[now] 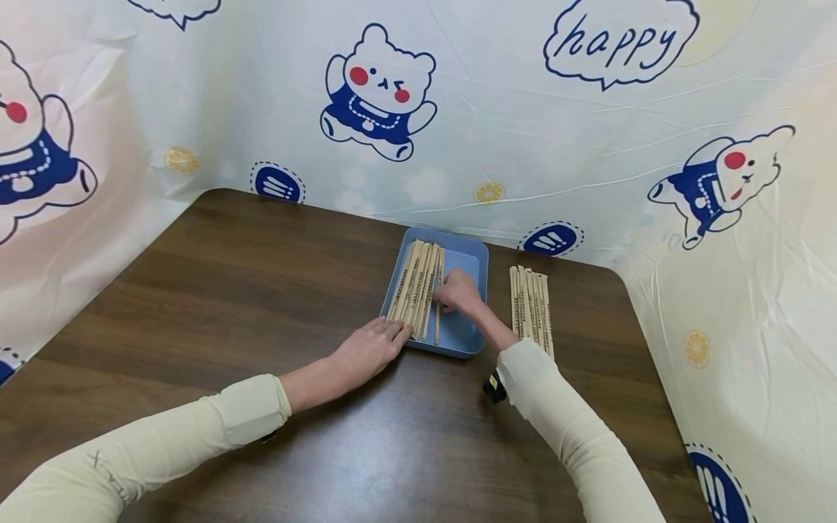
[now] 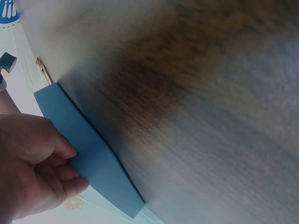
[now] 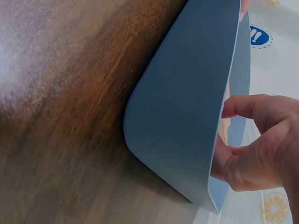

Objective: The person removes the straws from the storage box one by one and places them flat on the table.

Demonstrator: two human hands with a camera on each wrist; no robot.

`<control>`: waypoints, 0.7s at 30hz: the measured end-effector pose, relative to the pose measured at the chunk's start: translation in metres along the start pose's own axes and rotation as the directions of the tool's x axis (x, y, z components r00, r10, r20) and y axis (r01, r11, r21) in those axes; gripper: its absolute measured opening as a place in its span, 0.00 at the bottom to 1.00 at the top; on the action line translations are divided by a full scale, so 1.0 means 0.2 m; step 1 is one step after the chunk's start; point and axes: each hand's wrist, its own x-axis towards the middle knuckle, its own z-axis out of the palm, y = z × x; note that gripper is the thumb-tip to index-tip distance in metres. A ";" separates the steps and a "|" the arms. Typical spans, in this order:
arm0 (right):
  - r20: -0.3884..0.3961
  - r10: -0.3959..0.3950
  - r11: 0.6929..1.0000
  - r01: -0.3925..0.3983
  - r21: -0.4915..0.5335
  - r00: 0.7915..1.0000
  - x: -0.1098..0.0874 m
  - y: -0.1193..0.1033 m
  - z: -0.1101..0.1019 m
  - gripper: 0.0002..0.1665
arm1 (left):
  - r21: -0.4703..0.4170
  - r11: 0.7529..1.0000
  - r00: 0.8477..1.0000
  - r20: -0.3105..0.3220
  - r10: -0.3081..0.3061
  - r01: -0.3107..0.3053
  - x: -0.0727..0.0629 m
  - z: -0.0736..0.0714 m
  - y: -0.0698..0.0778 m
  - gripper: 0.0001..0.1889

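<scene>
Fingers of R hand (image 1: 459, 290) at rightmost stick packet (image 1: 437, 327) in blue tray (image 1: 463, 338), can't tell if pinching; L hand (image 1: 371, 350) grips tray's near-left rim w/ bent fingers; packet pile (image 1: 530, 305) R of tray.

Tray (image 1: 466, 333): plain blue. Left sticks (image 1: 415, 287): pale tan, rows of dark print. Right sticks (image 1: 531, 305): matching tan, dark print. Surface (image 1: 261, 290): dark brown, wood-grained. Sleeves (image 1: 189, 428): cream. Cloth (image 1: 471, 138), far, left and right: off-white, printed with red-cheeked bears (image 1: 375, 116) in blue, yellow citrus slices (image 1: 489, 192), blue badges (image 1: 552, 238) with white marks.
</scene>
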 end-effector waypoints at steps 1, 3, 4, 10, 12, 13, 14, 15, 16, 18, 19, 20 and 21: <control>-0.001 0.004 1.000 -0.004 -0.019 1.000 0.00 0.00 0.00 0.22 | -0.001 1.000 1.000 0.002 0.000 0.000 0.00 0.00 0.00 0.20; -0.004 0.007 0.998 -0.007 -0.055 1.000 0.00 0.00 -0.01 0.24 | -0.003 1.000 1.000 0.002 -0.001 0.001 0.00 0.00 0.00 0.20; -0.006 0.012 0.998 -0.012 -0.069 1.000 0.00 0.00 -0.01 0.24 | -0.001 1.000 1.000 0.000 -0.001 0.001 0.00 0.00 0.00 0.20; -0.018 0.038 0.995 -0.040 -0.093 0.999 0.03 0.03 -0.02 0.26 | 0.009 1.000 1.000 -0.005 0.000 0.000 0.00 0.00 0.00 0.20; -0.013 0.040 0.996 -0.041 -0.075 0.999 0.03 0.04 -0.02 0.26 | 0.010 1.000 1.000 0.001 0.002 -0.002 0.00 0.00 0.00 0.20; -0.006 0.042 0.998 -0.042 -0.056 0.999 0.03 0.04 -0.02 0.26 | 0.011 1.000 1.000 0.002 0.002 -0.002 0.00 0.00 0.00 0.21; 0.001 0.043 0.999 -0.043 -0.027 0.999 0.03 0.05 -0.03 0.26 | 0.010 1.000 1.000 0.003 0.002 -0.003 0.00 0.00 0.00 0.21; 0.014 0.043 0.999 -0.043 0.010 0.999 0.02 0.05 -0.03 0.26 | 0.009 1.000 1.000 0.003 0.003 -0.003 0.00 0.00 0.00 0.21; 0.027 0.042 0.998 -0.043 0.045 0.999 0.02 0.06 -0.04 0.26 | 0.009 1.000 1.000 0.004 0.003 -0.003 0.00 0.00 0.00 0.20; 0.056 0.034 0.993 -0.040 0.112 0.998 0.00 0.07 -0.06 0.26 | 0.008 1.000 1.000 0.009 0.003 -0.003 -0.01 -0.01 0.00 0.21; 0.072 0.030 0.988 -0.040 0.148 0.997 0.00 0.07 -0.07 0.26 | 0.008 1.000 1.000 0.012 0.004 -0.004 -0.01 -0.01 0.00 0.21; 0.088 0.026 0.983 -0.041 0.181 0.996 -0.01 0.07 -0.08 0.26 | 0.009 1.000 1.000 0.016 0.004 -0.005 -0.01 -0.01 0.00 0.21; 0.101 0.026 0.978 -0.046 0.206 0.995 -0.01 0.07 -0.08 0.26 | 0.010 1.000 1.000 0.020 0.005 -0.006 -0.01 -0.01 0.00 0.21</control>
